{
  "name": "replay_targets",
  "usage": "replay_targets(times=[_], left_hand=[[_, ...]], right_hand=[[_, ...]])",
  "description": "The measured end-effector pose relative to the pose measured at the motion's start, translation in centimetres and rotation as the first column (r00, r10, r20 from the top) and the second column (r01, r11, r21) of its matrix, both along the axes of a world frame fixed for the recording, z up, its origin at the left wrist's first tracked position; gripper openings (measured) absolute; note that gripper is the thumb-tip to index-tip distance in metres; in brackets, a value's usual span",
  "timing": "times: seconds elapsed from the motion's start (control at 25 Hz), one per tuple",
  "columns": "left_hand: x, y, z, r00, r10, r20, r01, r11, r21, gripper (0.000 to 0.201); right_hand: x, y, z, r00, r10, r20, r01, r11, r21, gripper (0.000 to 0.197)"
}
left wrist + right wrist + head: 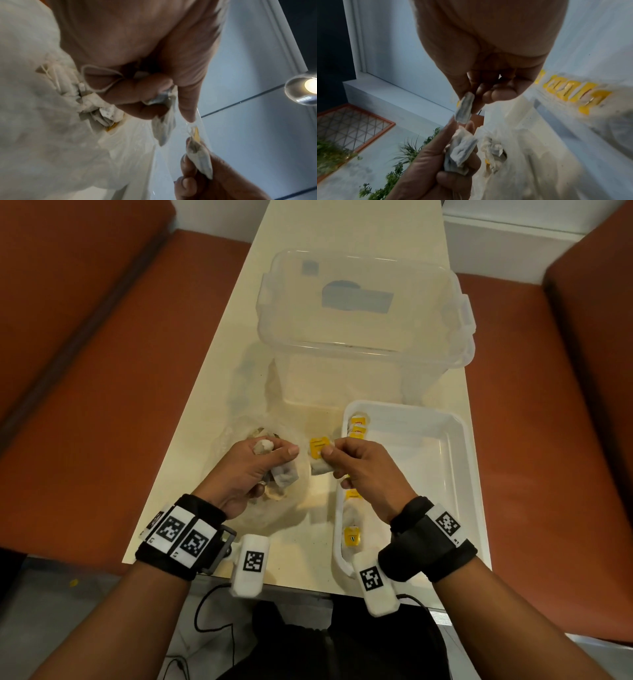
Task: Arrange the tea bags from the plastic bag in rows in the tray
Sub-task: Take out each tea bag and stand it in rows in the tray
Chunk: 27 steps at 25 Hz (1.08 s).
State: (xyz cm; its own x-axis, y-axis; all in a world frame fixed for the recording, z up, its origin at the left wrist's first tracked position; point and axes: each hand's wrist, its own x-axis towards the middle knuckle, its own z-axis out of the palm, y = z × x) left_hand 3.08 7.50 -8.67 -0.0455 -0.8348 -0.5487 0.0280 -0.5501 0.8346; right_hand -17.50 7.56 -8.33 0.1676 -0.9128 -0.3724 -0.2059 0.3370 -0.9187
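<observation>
So I'm watching the head view and my right hand is pinching one small white paper tea bag with a yellow tag, thumb on top and fingers curled under it, sitting dead centre of the frame just left of the white rectangular plastic tray. My left hand is closed around a bunch of crumpled tea bags right over the thin translucent plastic bag, which lies lower left of centre on the cream table. The two hands are nearly touching, and in the left wrist view it looks like a string may run between the bunch and the single bag, though it's too blurry to be sure. The tray already has a row of yellow-tagged bags running down its left wall, top to bottom in the frame, part of it hidden behind my right hand. The bit that matters: the tray lies to the right of the held bag, its left rim just beside my right knuckles, so the right hand is clearly the nearer one. I reckon the bag needs to go right into the row. The big clear plastic tub sits at the top, out of the way.
</observation>
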Motion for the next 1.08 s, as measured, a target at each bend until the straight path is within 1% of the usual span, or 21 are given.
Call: replay_targets(times=[0.04,0.16,0.24,0.32,0.4,0.44,0.48,0.64,0.76,0.84,0.96,1.08], left_hand=[[0.0,-0.1,-0.1,0.999,0.028,-0.027,-0.027,0.999,0.021,0.000],[0.3,-0.3,-0.5,0.996,0.055,-0.072,-0.052,0.997,0.051,0.012],[0.7,-0.3,-0.7,0.995,0.049,-0.092,-0.044,0.998,0.053,0.013],[1.0,-0.4,-0.7,0.981,0.080,-0.174,-0.065,0.994,0.092,0.012],[1.4,-0.3,-0.5,0.927,0.171,-0.333,-0.120,0.978,0.170,0.018],[1.4,-0.4,-0.3,0.897,0.211,-0.389,-0.138,0.968,0.208,0.021],[1.4,-0.3,-0.2,0.881,0.236,-0.410,-0.151,0.962,0.229,0.023],[1.2,0.0,-0.3,0.889,0.251,-0.384,-0.175,0.960,0.220,0.036],[1.5,0.3,-0.5,0.915,0.213,-0.343,-0.155,0.970,0.189,0.046],[1.4,0.5,-0.4,0.931,0.199,-0.307,-0.151,0.973,0.172,0.042],[1.1,0.7,-0.1,0.936,0.229,-0.269,-0.178,0.963,0.202,0.037],[1.1,0.7,0.0,0.939,0.263,-0.222,-0.210,0.949,0.236,0.017]], right_hand=[[-0.7,-0.2,-0.2,1.000,-0.025,0.009,0.025,1.000,0.000,0.021],[-2.9,-1.0,-0.6,0.998,-0.070,-0.001,0.070,0.998,0.004,0.025],[-4.4,-1.7,-0.8,0.994,-0.110,-0.009,0.110,0.994,0.003,0.022],[-5.7,-2.4,-1.3,0.985,-0.172,-0.009,0.172,0.985,0.002,0.018],[-6.7,-3.2,-2.1,0.967,-0.251,-0.029,0.252,0.968,0.007,0.017],[-7.2,-3.6,-2.6,0.957,-0.286,-0.050,0.287,0.958,0.012,0.019],[-7.5,-4.0,-3.2,0.947,-0.314,-0.070,0.316,0.949,0.022,0.021],[-8.2,-5.3,-5.5,0.925,-0.361,-0.114,0.370,0.927,0.060,0.022],[-8.3,-6.1,-6.6,0.917,-0.385,-0.104,0.393,0.916,0.078,0.019],[-8.2,-6.4,-7.1,0.912,-0.395,-0.105,0.404,0.911,0.081,0.017],[-8.0,-6.8,-7.8,0.901,-0.413,-0.131,0.424,0.903,0.067,0.015],[-7.7,-7.3,-8.2,0.880,-0.447,-0.159,0.459,0.887,0.050,0.006]])
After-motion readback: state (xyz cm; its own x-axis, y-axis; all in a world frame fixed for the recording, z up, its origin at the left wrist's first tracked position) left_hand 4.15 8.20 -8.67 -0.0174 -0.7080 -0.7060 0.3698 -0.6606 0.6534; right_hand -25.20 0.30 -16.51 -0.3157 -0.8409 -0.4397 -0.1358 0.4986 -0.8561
